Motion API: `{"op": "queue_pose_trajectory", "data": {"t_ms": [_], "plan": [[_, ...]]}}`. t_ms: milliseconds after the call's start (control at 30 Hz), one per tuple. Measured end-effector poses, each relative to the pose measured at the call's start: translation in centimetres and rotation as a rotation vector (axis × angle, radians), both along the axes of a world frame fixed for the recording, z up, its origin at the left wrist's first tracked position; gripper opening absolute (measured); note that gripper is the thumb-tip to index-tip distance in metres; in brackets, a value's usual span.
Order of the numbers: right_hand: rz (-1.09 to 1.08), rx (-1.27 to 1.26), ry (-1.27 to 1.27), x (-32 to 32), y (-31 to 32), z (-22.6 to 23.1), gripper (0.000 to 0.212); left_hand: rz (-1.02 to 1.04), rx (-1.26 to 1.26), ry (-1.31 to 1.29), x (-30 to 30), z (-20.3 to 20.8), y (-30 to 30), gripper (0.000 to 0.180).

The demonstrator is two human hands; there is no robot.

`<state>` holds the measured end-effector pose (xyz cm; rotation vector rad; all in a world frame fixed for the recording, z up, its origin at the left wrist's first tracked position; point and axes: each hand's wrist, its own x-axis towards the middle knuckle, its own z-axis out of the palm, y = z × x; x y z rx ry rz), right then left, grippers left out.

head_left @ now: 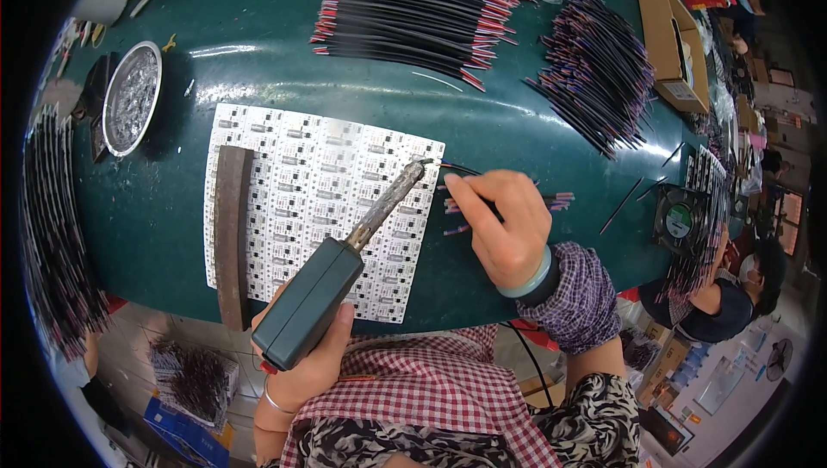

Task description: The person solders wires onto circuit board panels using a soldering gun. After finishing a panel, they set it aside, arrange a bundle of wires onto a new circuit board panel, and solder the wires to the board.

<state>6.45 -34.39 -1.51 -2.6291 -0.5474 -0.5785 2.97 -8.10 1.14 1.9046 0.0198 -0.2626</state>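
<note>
My left hand (326, 349) is wrapped round the dark green handle of a soldering gun (312, 300). Its tip touches the upper right corner of a white panel of circuit boards (320, 166), lying flat on the table. At that corner, a thin black wire (463, 169) has its bare end by the soldering tip. The wire's other part is pinched between the fingers of my right hand (510, 222). Under and beside that hand lie several short wires (556, 201) with coloured ends. A dark bar (231, 235) rests across the panel's left side.
A bundle of black wires (413, 15) lies at the back, another pile (599, 67) to its right. A metal bowl (155, 110) stands on the left of the green table (258, 80). At the right are a small fan (676, 220) and a cardboard box (668, 15). Another person (732, 300) sits further right.
</note>
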Motion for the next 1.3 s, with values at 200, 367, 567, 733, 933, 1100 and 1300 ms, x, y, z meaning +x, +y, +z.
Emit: {"op": "queue_pose_trajectory", "data": {"t_ms": [200, 367, 567, 733, 933, 1100, 1300], "plan": [[-0.029, 0.102, 0.062, -0.8, 0.3, -1.2, 0.047, -0.001, -0.026, 0.005, -0.3, -0.5, 0.0, 0.021], [-0.023, 0.100, 0.077, -0.7, 0.5, -1.3, 0.044, 0.001, -0.017, 0.042, -0.3, -0.4, -0.2, 0.021], [-0.029, 0.074, 0.084, -0.6, 0.6, -1.1, 0.044, -0.092, -0.007, 0.047, 0.3, 0.1, -0.5, 0.020], [-0.036, 0.038, 0.069, -0.7, 0.8, -1.3, 0.043, -0.118, 0.051, 0.080, 0.1, 0.2, -0.4, 0.016], [-0.006, -0.022, 0.043, -0.6, 0.5, -1.5, 0.035, -0.147, 0.100, -0.086, -0.5, -0.8, 0.4, 0.020], [-0.040, 0.038, 0.073, -0.7, 0.8, -1.2, 0.043, -0.020, 0.018, -0.013, -0.9, -0.7, 0.0, 0.023], [-0.027, 0.073, 0.060, -0.6, 0.2, -1.9, 0.039, -0.090, 0.036, -0.012, -0.4, -0.3, 0.0, 0.020]]}}
